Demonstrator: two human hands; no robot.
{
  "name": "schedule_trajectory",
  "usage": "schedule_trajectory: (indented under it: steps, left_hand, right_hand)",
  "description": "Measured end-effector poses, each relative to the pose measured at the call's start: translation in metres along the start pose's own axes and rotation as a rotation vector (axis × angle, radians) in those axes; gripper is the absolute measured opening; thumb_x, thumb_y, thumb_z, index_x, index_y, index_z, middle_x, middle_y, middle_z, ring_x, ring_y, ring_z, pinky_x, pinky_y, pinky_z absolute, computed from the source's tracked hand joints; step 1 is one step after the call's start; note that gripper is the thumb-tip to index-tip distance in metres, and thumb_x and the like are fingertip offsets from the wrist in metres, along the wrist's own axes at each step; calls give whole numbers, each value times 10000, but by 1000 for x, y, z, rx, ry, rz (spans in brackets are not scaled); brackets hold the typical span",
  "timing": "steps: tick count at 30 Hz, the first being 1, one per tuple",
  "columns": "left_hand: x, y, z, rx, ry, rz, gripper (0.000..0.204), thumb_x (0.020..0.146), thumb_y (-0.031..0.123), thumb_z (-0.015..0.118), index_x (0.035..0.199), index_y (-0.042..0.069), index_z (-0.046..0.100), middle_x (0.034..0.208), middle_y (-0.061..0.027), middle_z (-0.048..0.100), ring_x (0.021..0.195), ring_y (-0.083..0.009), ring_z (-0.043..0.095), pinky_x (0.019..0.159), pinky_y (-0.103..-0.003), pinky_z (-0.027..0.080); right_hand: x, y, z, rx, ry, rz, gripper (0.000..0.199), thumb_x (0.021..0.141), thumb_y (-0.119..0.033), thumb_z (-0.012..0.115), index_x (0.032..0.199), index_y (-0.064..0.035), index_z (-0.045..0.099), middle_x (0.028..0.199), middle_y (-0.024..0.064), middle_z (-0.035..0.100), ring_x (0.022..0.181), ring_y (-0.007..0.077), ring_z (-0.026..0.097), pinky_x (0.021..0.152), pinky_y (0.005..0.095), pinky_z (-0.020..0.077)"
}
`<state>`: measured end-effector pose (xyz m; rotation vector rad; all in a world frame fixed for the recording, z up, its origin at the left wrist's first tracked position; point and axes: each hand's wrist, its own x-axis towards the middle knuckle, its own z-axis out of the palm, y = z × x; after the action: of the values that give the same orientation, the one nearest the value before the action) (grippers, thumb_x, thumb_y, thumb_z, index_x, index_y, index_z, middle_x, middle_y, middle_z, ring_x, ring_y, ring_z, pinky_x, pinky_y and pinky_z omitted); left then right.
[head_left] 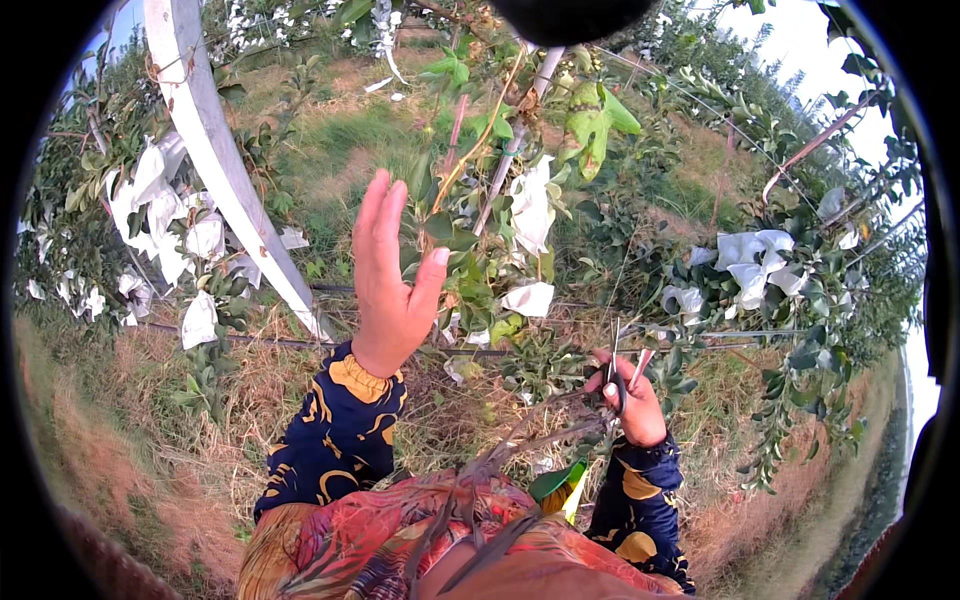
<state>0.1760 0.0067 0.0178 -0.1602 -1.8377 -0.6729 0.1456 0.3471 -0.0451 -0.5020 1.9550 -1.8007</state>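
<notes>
My left hand (388, 285) is raised with its fingers stretched up and the thumb apart, holding nothing. It is beside the leafy branches of a young tree, close to a green leaf cluster (447, 236). Lower down on the right, my right hand (638, 405) grips a pair of scissors (614, 365) with dark handles, the narrow blades pointing up. A thin pale strip (643, 362) sticks up by the same hand; whether the fingers hold it I cannot tell. White bags (531, 205) hang among the leaves ahead, and another white bag (528, 299) is just below.
A pale concrete post (215, 150) leans at the left, near a cluster of white bags (160, 205). More white bags (752, 265) hang on the right-hand branches. Wires and a dark hose (270, 341) cross the row. Dry grass (190, 430) covers the ground.
</notes>
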Motion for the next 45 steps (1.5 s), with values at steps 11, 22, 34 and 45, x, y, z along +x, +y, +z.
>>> schedule_trajectory:
  steps: [11,22,34,45]
  left_hand:
    - [59,-49,98,-601,-379,-507,858,831,258,659,1422,-33,108,1324,-204,418,1176,-236,456,973,-334,372]
    - [44,-42,80,-997,-286,-645,307,948,153,456,1203,-17,473,743,59,392,644,-55,372,604,-213,352]
    - [37,-44,67,-243,-247,-406,245,904,195,465,1071,54,576,858,-180,627,829,-341,609,692,-430,451]
    - [25,-55,63,-50,-190,-170,163,909,166,453,1011,75,542,683,-179,596,668,-379,593,586,-458,448]
  right_hand:
    - [29,-116,39,-248,-136,-180,544,859,-145,616,1348,-45,400,914,-30,564,748,37,468,638,181,369]
    - [98,-233,56,-736,-18,-218,518,886,-363,575,1292,-52,488,787,-48,580,646,35,403,599,191,316]
    - [209,-274,72,-1189,81,-344,594,778,-578,612,826,14,629,626,61,531,573,157,495,571,323,400]
    - [194,-287,102,-1213,-24,-193,567,752,-600,629,847,-41,642,681,14,542,577,124,448,499,295,340]
